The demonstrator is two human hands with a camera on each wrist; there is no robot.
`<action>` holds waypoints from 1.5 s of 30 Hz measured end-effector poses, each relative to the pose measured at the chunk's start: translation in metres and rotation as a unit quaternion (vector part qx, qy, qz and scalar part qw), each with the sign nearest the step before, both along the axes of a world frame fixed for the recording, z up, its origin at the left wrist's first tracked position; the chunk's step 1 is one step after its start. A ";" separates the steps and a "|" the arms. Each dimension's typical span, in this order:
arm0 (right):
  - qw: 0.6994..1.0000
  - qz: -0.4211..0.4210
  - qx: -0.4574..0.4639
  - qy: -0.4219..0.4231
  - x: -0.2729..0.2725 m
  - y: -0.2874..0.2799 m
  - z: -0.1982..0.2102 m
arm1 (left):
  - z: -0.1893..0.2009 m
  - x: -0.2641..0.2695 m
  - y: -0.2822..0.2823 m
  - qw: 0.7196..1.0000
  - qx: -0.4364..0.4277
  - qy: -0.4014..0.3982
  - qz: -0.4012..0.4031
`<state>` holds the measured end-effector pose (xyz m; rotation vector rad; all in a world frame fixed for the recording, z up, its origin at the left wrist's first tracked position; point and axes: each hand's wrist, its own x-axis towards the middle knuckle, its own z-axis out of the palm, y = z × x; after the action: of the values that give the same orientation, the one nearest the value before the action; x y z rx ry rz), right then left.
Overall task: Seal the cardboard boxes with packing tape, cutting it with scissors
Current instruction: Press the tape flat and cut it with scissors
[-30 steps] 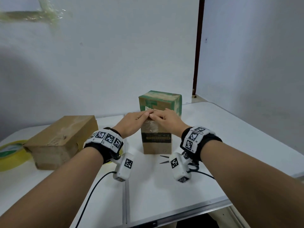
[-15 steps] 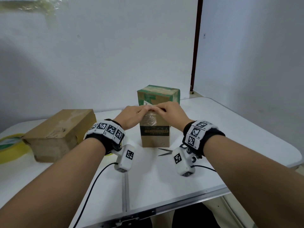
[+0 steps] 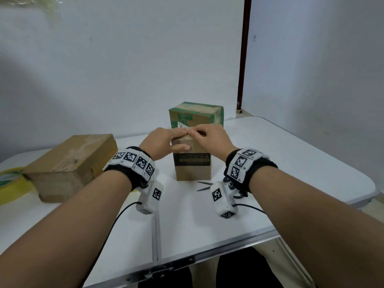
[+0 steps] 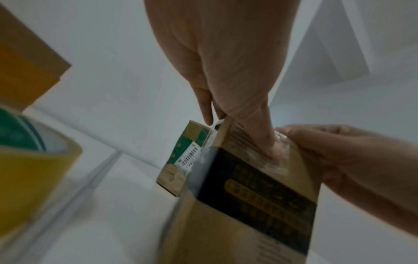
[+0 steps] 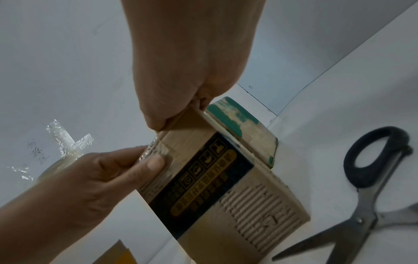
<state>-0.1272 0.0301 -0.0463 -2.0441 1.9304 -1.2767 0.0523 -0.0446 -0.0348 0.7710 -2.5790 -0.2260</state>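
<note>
Since the earlier frames the left hand (image 3: 161, 144) had shifted: its thumb, which had lain up beside the fingers on the box top, now pressed flat on the clear tape (image 4: 272, 160) on the near face of the small upright cardboard box (image 3: 193, 167), while its fingers lay over the top edge. The right hand (image 3: 209, 140) had slid leftward too, so that its fingertips met those of the left at the top edge; its fingers were bent over that edge, holding the top of the box between fingers and thumb. Both hands thus held the box, which stood on the white table (image 3: 291, 159) directly beneath them. Just behind the hands stood a green-printed cardboard box (image 3: 197, 115), touching or nearly touching the first; I could not tell which. The scissors (image 5: 361, 210) lay open on the table below the right wrist, near the box's base. Left of the left hand lay a flat cardboard box (image 3: 70, 163), and beyond it, at the far left, a yellow roll of packing tape (image 4: 34, 171).
</note>
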 end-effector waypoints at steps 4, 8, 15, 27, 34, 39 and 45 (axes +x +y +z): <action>1.000 0.009 0.009 -0.014 0.000 0.004 -0.002 | 0.001 0.001 -0.003 0.999 -0.028 -0.031 -0.018; 0.997 0.005 0.022 0.074 0.003 0.005 -0.004 | -0.008 0.004 -0.007 0.997 -0.034 -0.049 -0.042; 0.989 0.009 0.033 0.147 0.008 0.001 -0.012 | -0.013 0.002 -0.011 0.997 -0.039 -0.048 -0.038; 0.979 0.063 0.103 0.166 -0.006 0.007 -0.002 | -0.008 0.001 -0.010 0.999 -0.014 -0.027 -0.015; 0.985 0.025 0.050 0.161 0.004 0.003 -0.007 | 0.000 0.001 -0.010 0.997 -0.010 -0.070 -0.032; 0.986 0.048 0.060 0.151 0.001 0.004 -0.007 | 0.006 0.003 -0.011 0.995 0.022 -0.098 -0.027; 0.986 0.112 0.097 0.071 -0.012 0.015 0.002 | 0.014 0.004 -0.012 0.994 0.065 -0.091 0.004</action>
<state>-0.1395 0.0447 -0.0438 -2.2259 1.7348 -0.8805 0.0562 -0.0561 -0.0212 0.8848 -2.7535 -0.3398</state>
